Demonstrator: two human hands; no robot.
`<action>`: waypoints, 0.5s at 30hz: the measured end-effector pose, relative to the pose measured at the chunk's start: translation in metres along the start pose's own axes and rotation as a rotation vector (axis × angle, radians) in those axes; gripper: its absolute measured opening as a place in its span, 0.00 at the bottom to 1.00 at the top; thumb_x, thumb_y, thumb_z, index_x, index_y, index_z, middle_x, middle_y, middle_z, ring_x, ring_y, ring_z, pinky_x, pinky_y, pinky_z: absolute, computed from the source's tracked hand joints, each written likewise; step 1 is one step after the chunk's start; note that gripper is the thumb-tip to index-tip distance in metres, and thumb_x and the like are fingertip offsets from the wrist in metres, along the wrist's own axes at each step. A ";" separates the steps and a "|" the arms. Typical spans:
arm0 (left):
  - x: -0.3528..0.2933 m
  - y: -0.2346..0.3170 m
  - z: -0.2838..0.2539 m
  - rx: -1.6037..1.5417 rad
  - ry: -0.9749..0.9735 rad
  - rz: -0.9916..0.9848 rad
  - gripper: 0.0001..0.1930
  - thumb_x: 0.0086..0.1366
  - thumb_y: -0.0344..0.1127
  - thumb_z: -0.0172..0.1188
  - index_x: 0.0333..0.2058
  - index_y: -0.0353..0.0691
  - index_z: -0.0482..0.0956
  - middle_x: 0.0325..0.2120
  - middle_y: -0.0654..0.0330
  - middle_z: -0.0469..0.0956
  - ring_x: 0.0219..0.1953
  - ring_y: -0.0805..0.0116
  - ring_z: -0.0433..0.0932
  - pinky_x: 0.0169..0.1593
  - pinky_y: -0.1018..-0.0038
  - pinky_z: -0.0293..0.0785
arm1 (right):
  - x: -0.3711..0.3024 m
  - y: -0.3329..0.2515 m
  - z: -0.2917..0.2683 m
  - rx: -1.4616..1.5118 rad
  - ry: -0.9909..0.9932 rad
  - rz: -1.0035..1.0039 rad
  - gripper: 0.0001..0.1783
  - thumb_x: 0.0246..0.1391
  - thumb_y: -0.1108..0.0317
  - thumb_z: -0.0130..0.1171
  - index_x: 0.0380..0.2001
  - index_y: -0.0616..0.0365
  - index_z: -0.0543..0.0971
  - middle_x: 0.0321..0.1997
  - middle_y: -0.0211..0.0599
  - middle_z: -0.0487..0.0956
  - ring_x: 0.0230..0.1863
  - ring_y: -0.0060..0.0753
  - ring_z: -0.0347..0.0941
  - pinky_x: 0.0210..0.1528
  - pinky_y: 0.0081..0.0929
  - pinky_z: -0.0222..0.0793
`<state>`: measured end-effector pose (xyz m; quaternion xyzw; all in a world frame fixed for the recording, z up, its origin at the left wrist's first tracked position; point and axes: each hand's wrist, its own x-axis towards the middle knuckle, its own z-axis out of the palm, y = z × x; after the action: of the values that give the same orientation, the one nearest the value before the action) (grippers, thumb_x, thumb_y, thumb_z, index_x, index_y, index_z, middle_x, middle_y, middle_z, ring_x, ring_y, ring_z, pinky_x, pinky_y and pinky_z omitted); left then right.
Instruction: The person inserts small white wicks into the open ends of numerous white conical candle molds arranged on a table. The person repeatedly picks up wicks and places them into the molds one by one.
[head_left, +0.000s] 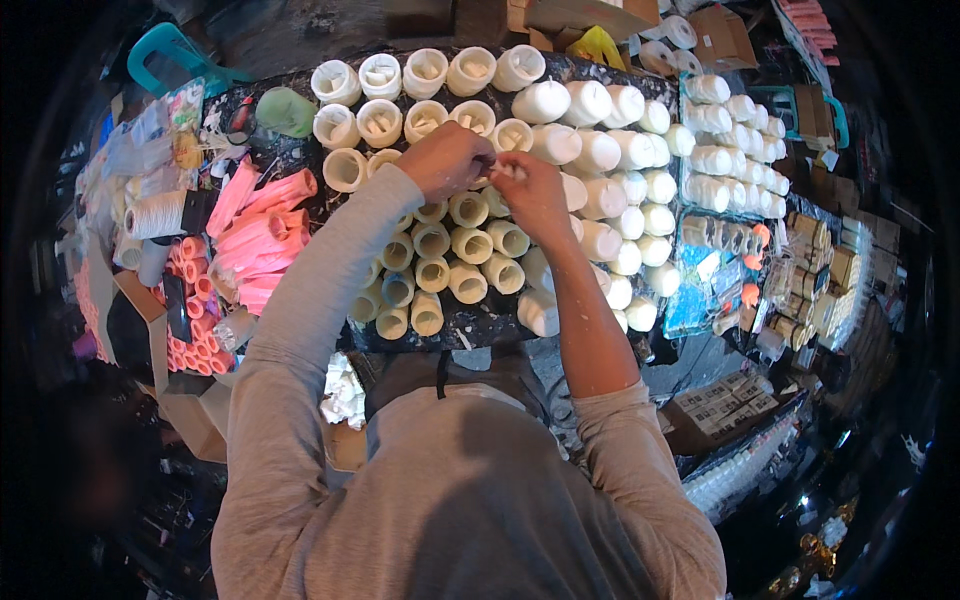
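Dark, blotched tabletop [462, 328] lies before me, bright pink, tube-like flexible sleeves [262, 240] heaped at its left and rounded white cylinders [602, 198] crowded at its right. Just above the hollow, cream-coloured round cups [431, 240] between them, my right hand [533, 190] pinches a small whitish piece [512, 171], too small to identify. My left hand [447, 162] meets it, fingers curled, but I cannot tell whether they hold anything.
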<state>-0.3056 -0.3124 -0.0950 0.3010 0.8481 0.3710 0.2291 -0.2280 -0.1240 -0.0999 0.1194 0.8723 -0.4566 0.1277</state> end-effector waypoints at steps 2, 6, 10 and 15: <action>-0.003 0.000 -0.005 0.022 -0.040 -0.036 0.09 0.63 0.26 0.63 0.41 0.35 0.87 0.34 0.46 0.87 0.35 0.51 0.87 0.42 0.63 0.81 | 0.005 -0.004 0.003 -0.036 -0.087 -0.016 0.20 0.53 0.69 0.65 0.50 0.63 0.83 0.44 0.62 0.84 0.49 0.63 0.81 0.53 0.49 0.76; 0.000 -0.007 -0.015 -0.035 -0.078 -0.043 0.08 0.63 0.23 0.63 0.40 0.33 0.86 0.30 0.49 0.87 0.31 0.60 0.86 0.40 0.66 0.81 | 0.008 -0.015 0.004 -0.126 -0.069 -0.097 0.20 0.54 0.70 0.63 0.51 0.60 0.83 0.41 0.59 0.85 0.44 0.58 0.82 0.51 0.46 0.76; 0.006 -0.011 -0.020 -0.081 -0.053 -0.014 0.07 0.64 0.24 0.64 0.40 0.32 0.85 0.29 0.51 0.86 0.29 0.65 0.85 0.38 0.68 0.80 | 0.003 -0.024 0.004 -0.237 -0.076 -0.101 0.21 0.51 0.72 0.62 0.50 0.67 0.82 0.45 0.63 0.84 0.50 0.62 0.82 0.56 0.48 0.76; 0.013 -0.011 -0.029 -0.096 -0.055 -0.069 0.08 0.64 0.28 0.65 0.41 0.35 0.87 0.34 0.48 0.87 0.38 0.52 0.87 0.46 0.61 0.82 | 0.004 -0.028 0.006 -0.317 -0.100 -0.109 0.23 0.47 0.76 0.62 0.50 0.70 0.82 0.45 0.64 0.84 0.51 0.63 0.81 0.57 0.49 0.75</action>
<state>-0.3364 -0.3242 -0.0875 0.2702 0.8326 0.3946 0.2793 -0.2399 -0.1440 -0.0830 0.0272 0.9312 -0.3248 0.1633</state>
